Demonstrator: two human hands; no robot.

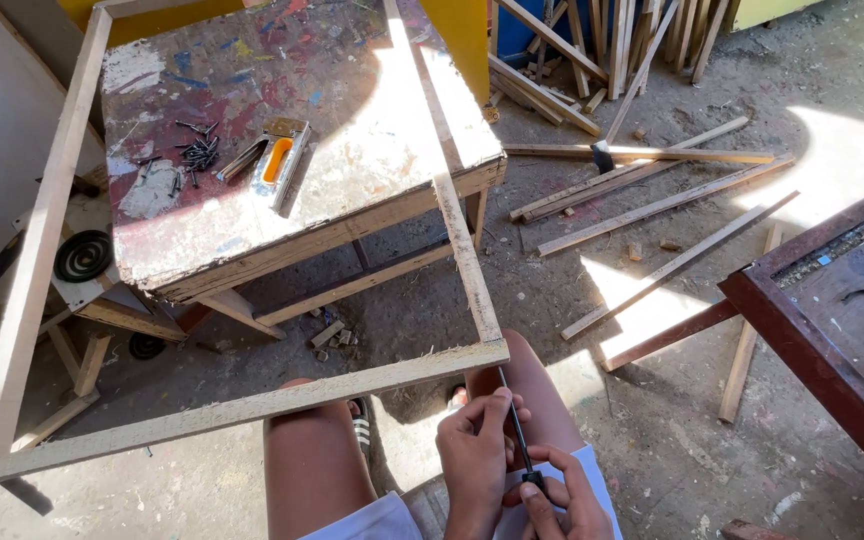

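Head view looks down on two bare hands held low, just above the person's two bare knees. One thin dark rod-like tool runs between them, its tip touching the underside of the near right corner of one large wooden frame. The left hand is curled closed around the tool's shaft, fingers wrapped, thumb pressed near the upper part. The right hand is closed lower down on the dark handle end, fingers bent over it.

The frame is made of four pale slats; its near rail lies across the knees and its far part rests over one paint-stained work table. On that table lie one metal staple gun with an orange insert and one loose heap of small dark nails, just beside each other.

On the dirt floor to the right, well apart from the hands, lie about seven loose long wooden strips, and one hammer rests among them. A bundle of more slats, too many to count, leans at the top edge. One dark red table stands at the right. One black coiled disc sits at the left under the frame.
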